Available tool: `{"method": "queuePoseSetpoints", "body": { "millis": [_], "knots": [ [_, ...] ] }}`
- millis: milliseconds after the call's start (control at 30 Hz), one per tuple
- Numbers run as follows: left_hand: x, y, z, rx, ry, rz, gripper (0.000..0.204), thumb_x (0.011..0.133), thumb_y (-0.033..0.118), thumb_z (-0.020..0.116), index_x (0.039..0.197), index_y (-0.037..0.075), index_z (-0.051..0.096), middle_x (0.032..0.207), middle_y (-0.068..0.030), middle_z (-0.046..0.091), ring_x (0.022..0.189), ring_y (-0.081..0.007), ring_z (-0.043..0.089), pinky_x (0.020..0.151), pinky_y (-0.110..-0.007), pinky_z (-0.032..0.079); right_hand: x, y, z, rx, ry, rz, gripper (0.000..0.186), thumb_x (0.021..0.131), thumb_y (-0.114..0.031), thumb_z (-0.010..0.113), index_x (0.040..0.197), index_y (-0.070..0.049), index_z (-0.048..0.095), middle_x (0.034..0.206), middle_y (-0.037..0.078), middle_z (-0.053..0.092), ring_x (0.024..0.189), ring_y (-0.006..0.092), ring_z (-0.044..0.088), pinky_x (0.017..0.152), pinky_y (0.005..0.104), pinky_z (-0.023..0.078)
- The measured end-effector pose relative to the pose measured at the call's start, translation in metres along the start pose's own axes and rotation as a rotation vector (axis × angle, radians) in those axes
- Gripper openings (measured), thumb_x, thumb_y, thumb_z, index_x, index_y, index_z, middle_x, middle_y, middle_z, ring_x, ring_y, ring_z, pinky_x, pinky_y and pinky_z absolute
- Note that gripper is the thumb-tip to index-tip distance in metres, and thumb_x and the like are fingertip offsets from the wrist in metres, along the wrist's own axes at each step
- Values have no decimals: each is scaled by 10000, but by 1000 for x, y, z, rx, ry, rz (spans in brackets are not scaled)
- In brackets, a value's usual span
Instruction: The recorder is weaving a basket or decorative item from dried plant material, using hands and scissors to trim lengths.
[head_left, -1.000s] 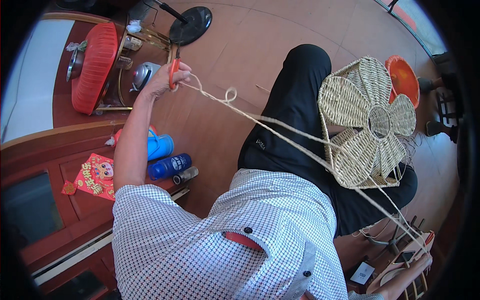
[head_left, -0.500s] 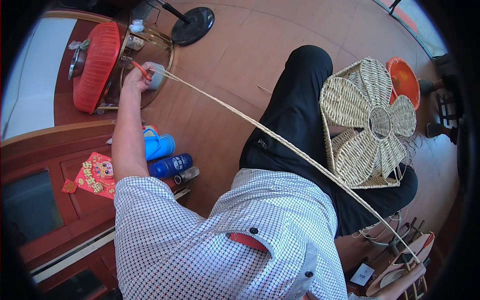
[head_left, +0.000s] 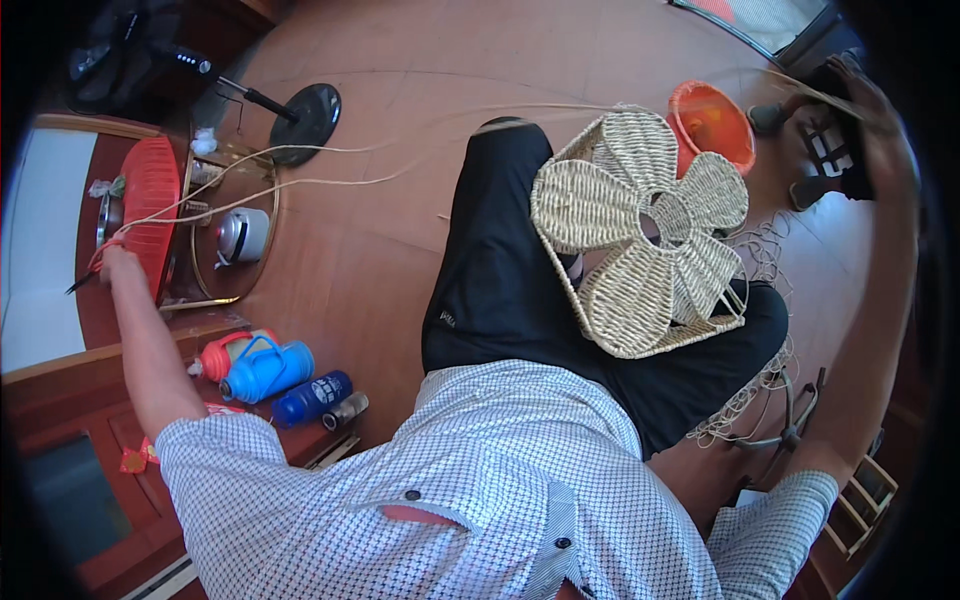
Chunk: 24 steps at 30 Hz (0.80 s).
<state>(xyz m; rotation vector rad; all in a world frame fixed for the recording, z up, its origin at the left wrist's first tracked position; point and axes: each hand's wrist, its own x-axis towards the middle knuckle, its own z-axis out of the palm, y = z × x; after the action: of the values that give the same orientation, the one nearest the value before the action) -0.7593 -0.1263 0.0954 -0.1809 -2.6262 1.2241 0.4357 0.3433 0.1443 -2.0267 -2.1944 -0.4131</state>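
My left hand (head_left: 118, 262) is out at the far left, closed on orange-handled scissors (head_left: 93, 266) with dark blades and on strands of pale cord (head_left: 290, 185) that trail right across the view. My right hand (head_left: 865, 100) is raised at the upper right near another length of cord, its fingers too blurred to read. A woven straw basket with large flower-like petals (head_left: 590, 205) lies across my dark-trousered lap, tilted toward me. A tangle of loose cord (head_left: 760, 250) hangs beside my right knee.
A black pedestal fan (head_left: 305, 120) stands at the upper left beside a gold-framed stand (head_left: 268, 265) holding a silver pot (head_left: 241, 237). A red slotted cover (head_left: 150, 210), blue thermos (head_left: 277, 375) and bottles are at left. An orange bucket (head_left: 720, 130) and dark footwear (head_left: 768, 120) sit behind the basket.
My right hand has swung from the lower right up to the upper right. My left hand has moved farther left and down; the taut cord now trails in loose, wavy strands. The view has shifted.
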Motion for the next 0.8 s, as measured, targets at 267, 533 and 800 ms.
{"method": "queuePoseSetpoints", "body": {
  "millis": [267,533,800],
  "knots": [
    [-324,40,-138,-1965,-2,861,402,989,273,771,1290,9,738,1090,-44,773,949,-96,680,830,-291,503,-105,-233,50,969,-158,-365,628,1005,-399,768,1523,-78,617,1490,142,679,1405,257,620,1137,432,514],
    [-598,101,-261,-1873,-735,1439,96,1009,118,769,1070,46,752,926,2,741,833,-62,648,753,-230,515,-225,-375,14,1719,-708,-632,699,951,-144,687,1592,11,455,1506,222,619,1450,343,572,1216,459,447],
    [-589,132,-253,-2101,-836,1508,156,1021,112,784,1120,7,726,952,-65,758,794,-82,674,699,-221,538,-266,-379,37,2012,-1003,-468,341,1173,-314,525,1358,-40,606,1043,39,603,892,121,578,820,316,542]
  ]
}}
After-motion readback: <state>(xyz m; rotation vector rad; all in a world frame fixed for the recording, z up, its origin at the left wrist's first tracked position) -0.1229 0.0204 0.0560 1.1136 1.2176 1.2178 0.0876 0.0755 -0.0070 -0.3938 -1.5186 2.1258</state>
